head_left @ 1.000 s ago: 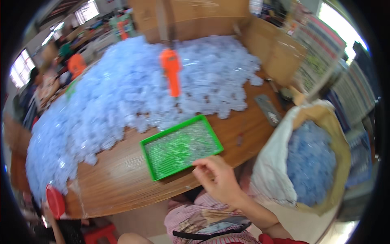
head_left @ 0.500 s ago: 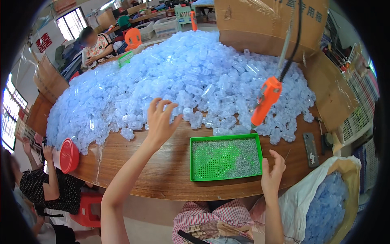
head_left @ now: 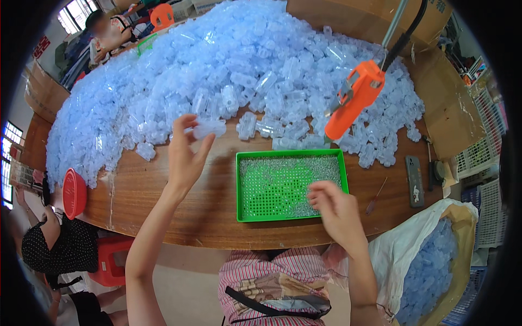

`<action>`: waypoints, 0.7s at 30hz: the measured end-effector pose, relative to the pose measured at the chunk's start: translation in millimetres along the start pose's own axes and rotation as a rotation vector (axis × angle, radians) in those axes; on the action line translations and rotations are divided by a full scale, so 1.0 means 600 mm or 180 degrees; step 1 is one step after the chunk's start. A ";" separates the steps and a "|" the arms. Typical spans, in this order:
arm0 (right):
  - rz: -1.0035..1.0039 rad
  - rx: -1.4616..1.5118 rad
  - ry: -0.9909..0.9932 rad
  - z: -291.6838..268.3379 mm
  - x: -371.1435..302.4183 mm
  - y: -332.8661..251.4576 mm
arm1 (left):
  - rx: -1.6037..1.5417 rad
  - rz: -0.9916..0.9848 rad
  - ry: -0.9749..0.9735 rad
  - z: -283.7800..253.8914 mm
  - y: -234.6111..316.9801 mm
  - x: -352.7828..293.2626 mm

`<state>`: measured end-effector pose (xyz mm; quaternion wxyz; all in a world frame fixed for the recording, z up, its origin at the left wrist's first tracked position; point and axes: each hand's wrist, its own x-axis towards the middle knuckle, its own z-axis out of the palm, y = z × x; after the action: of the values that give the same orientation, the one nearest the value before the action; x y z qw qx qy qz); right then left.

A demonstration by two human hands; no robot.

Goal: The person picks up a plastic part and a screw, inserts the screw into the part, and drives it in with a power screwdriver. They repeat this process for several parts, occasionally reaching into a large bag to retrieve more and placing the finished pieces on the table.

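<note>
Your left fingers (head_left: 183, 124) grasp a clear plastic piece (head_left: 213, 128), ten o'clock from the green tray (head_left: 277, 219) on the wooden surface (head_left: 211, 209); I can't tell whether your right fingers (head_left: 325, 188) hold anything. Heap (head_left: 163, 87) at eleven, sack (head_left: 399, 244) at four, red stool (head_left: 107, 269) at eight.

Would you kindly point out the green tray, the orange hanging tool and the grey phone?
Green tray (head_left: 238, 189): head view, on its left rim.
Orange hanging tool (head_left: 355, 101): head view, middle of its body.
Grey phone (head_left: 415, 180): head view, middle of its upward side.
</note>
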<state>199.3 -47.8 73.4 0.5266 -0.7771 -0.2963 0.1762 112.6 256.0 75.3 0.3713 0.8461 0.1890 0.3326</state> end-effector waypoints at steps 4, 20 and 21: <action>-0.0055 -0.0225 -0.0765 0.033 0.024 0.001 | -0.1127 -0.0721 0.0138 -0.032 0.030 -0.098; 0.0529 -0.0019 -0.0808 0.039 0.025 -0.014 | -0.3584 -0.2205 -0.0662 -0.008 0.115 -0.273; 0.0531 -0.0454 -0.0956 0.044 0.019 -0.021 | -0.3658 -0.2291 -0.0736 -0.006 0.116 -0.270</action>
<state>189.3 -18.2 75.3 0.4035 -0.7993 -0.3178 0.3118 0.5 120.5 60.7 0.8663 0.4294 0.2111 0.1436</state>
